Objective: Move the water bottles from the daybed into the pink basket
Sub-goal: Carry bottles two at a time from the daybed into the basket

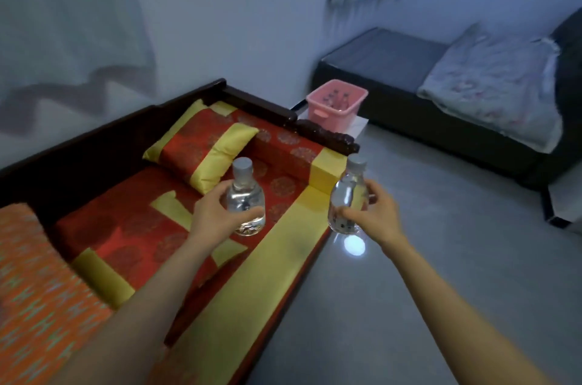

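My left hand (211,211) is wrapped around a clear water bottle (245,195) with a grey cap, held upright above the daybed (277,246) with its red and yellow cushions. My right hand (376,213) grips a second clear water bottle (348,192), upright, over the floor just past the daybed's front edge. The pink basket (330,115) stands on the floor beyond the daybed's far end, well ahead of both hands. Several bottles show inside it.
A red and yellow pillow (201,148) lies on the daybed behind the left bottle. A dark wooden rail (324,129) closes the daybed's far end. A low dark bed (393,70) with a pale blanket (491,82) fills the right. Grey floor (409,290) lies between.
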A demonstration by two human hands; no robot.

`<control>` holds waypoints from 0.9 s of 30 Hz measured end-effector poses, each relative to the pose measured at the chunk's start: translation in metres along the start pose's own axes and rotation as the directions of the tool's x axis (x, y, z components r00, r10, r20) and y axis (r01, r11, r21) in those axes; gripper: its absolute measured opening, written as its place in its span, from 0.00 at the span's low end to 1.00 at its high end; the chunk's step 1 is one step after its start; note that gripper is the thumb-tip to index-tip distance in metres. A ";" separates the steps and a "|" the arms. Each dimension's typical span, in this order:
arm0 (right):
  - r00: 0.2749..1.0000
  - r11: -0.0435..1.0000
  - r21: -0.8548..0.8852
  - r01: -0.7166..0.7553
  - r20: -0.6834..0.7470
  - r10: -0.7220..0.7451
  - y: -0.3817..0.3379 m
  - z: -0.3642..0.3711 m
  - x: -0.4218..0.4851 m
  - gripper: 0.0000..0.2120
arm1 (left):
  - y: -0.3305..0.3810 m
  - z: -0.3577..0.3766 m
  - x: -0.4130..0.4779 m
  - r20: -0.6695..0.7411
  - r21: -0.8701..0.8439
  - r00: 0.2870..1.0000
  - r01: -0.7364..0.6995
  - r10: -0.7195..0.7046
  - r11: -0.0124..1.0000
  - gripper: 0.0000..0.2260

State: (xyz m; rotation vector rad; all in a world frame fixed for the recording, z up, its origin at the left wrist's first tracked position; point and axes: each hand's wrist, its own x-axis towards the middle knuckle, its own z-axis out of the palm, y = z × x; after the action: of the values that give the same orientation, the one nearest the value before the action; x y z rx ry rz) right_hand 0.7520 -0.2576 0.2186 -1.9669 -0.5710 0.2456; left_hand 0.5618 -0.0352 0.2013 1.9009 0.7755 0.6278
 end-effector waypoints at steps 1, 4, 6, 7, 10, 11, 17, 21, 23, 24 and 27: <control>1.000 1.000 0.023 -0.002 -0.009 0.002 0.005 -0.021 0.011 0.28 | 0.010 0.018 0.010 0.000 -0.016 1.000 0.003 -0.003 1.000 0.27; 0.999 0.995 0.096 -0.006 -0.044 0.011 0.021 -0.081 0.040 0.28 | 0.040 0.069 0.036 0.024 -0.071 1.000 0.005 -0.004 0.997 0.31; 0.997 0.991 0.134 -0.006 -0.075 0.016 0.032 -0.120 0.059 0.27 | 0.059 0.104 0.052 0.072 -0.077 0.997 -0.001 0.006 0.997 0.31; 0.996 0.989 0.148 -0.009 -0.086 0.022 0.038 -0.136 0.069 0.26 | 0.068 0.121 0.060 0.093 -0.076 0.996 -0.007 0.014 0.997 0.29; 0.991 0.986 0.165 -0.038 -0.118 0.058 0.059 -0.173 0.094 0.26 | 0.091 0.162 0.078 0.136 -0.084 0.990 -0.019 0.030 0.996 0.23; 0.988 0.984 0.169 -0.055 -0.132 0.078 0.066 -0.183 0.103 0.25 | 0.099 0.176 0.084 0.155 -0.087 0.987 -0.021 0.034 0.996 0.22; 0.949 0.954 0.199 -0.224 -0.179 0.261 0.112 -0.227 0.157 0.23 | 0.125 0.254 0.133 0.255 -0.095 0.967 -0.007 0.031 0.995 0.19; 0.923 0.936 0.184 -0.298 -0.193 0.332 0.148 -0.251 0.206 0.17 | 0.128 0.309 0.183 0.303 -0.081 0.953 0.015 0.010 0.997 0.19; 0.920 0.936 0.169 -0.309 -0.195 0.340 0.163 -0.263 0.235 0.14 | 0.129 0.335 0.210 0.317 -0.087 0.949 0.023 0.006 0.996 0.16; 0.918 0.935 0.159 -0.317 -0.196 0.344 0.172 -0.270 0.254 0.14 | 0.131 0.351 0.228 0.327 -0.086 0.945 0.035 -0.005 0.996 0.16; 0.917 0.937 0.118 -0.328 -0.196 0.346 0.188 -0.292 0.305 0.16 | 0.137 0.389 0.275 0.344 -0.087 0.938 0.081 -0.047 0.993 0.15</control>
State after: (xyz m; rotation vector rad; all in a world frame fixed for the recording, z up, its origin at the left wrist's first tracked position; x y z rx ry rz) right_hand 1.1898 -0.4061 0.2072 -1.9721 -0.0755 0.2615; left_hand 1.0526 -0.1042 0.1916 1.8194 0.5675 0.2771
